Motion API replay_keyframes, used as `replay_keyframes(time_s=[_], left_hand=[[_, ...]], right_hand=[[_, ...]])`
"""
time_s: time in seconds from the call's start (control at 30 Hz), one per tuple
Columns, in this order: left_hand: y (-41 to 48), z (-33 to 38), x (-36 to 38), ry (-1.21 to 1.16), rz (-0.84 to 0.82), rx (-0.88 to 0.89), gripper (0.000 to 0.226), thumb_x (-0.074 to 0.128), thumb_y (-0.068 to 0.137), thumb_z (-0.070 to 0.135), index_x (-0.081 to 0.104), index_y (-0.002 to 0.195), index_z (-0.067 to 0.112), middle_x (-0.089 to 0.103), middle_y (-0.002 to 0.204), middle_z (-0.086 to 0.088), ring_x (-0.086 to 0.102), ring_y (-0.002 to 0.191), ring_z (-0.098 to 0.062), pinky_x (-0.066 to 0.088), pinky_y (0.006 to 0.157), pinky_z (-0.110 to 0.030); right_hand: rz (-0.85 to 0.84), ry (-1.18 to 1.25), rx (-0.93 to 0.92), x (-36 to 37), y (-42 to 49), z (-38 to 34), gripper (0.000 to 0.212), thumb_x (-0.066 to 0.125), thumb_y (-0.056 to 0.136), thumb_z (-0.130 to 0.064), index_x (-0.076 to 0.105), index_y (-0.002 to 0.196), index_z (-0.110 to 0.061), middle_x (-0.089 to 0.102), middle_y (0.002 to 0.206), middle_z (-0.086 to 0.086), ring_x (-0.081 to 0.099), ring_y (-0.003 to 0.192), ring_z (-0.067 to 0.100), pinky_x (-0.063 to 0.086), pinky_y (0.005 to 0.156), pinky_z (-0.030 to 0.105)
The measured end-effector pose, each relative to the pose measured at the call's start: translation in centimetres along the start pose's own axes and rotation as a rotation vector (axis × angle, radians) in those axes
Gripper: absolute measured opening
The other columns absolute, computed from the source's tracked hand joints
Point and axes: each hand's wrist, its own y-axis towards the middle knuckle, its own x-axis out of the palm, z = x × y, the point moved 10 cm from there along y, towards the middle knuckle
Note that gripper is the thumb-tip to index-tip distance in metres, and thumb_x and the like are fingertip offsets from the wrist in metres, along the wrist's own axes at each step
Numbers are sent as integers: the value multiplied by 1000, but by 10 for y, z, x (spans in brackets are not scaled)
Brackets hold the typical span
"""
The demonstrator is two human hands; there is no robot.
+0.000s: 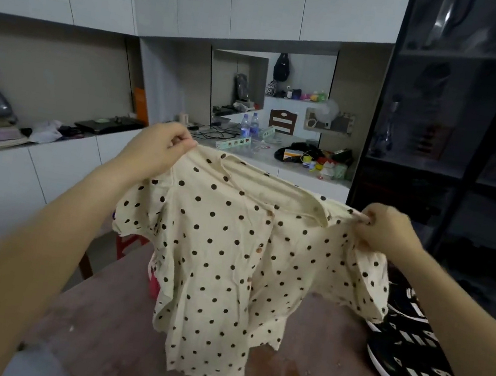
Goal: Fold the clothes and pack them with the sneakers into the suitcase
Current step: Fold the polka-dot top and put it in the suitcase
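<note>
A cream shirt with dark polka dots (pixel 229 265) hangs spread out in the air above the table. My left hand (pixel 160 146) pinches its left shoulder and my right hand (pixel 384 229) pinches its right shoulder. The shirt's hem touches the brown table (pixel 110 343). Black sneakers with white stripes and white soles (pixel 408 353) lie on the table at the right, partly behind my right forearm and the shirt. No suitcase shows in the view.
A red stool (pixel 127 244) stands past the table's far left edge. White cabinets with a cluttered counter (pixel 245 152) run along the back wall. A dark glass-front shelf unit (pixel 457 137) stands at the right.
</note>
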Motion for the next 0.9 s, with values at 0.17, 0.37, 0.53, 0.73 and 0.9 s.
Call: replay_keyframes(time_s=[0.17,0.37,0.53,0.73,0.9], left_hand=[[-21,4,6,-66,-351,-54,28,74,75,38,70,88,13,68,90,-5,63,88,-25,49,73,-30],[-36,7,-17,-410,-510,-160,74,80,24,74,75,76,21,73,81,-5,67,73,-14,55,66,-26],[-19,4,-37,-556,-388,-235,43,82,48,50,74,74,17,73,83,-8,68,63,-11,55,53,-19],[-1,-33,3,-288,-409,-380,33,78,65,48,73,79,18,73,85,2,67,77,-12,51,67,-23],[-15,-85,107,-40,-604,-393,34,64,87,38,70,83,5,66,84,-5,60,77,-18,47,67,-29]], right_hand=[[121,231,-20,-60,-15,1,9,60,89,-15,65,82,-18,65,60,-4,59,50,6,43,48,16],[59,237,-65,-116,-33,-8,18,71,80,-32,68,71,-18,66,55,3,65,52,18,55,53,32],[141,311,-138,-158,-29,-37,20,69,79,-39,68,77,-19,65,66,11,58,57,21,46,50,26],[24,221,-90,-114,17,-42,23,73,78,-38,67,74,-16,66,65,5,62,60,17,42,52,24],[-264,-45,-30,16,54,-3,21,70,84,-27,64,72,-11,66,61,1,61,57,11,38,48,24]])
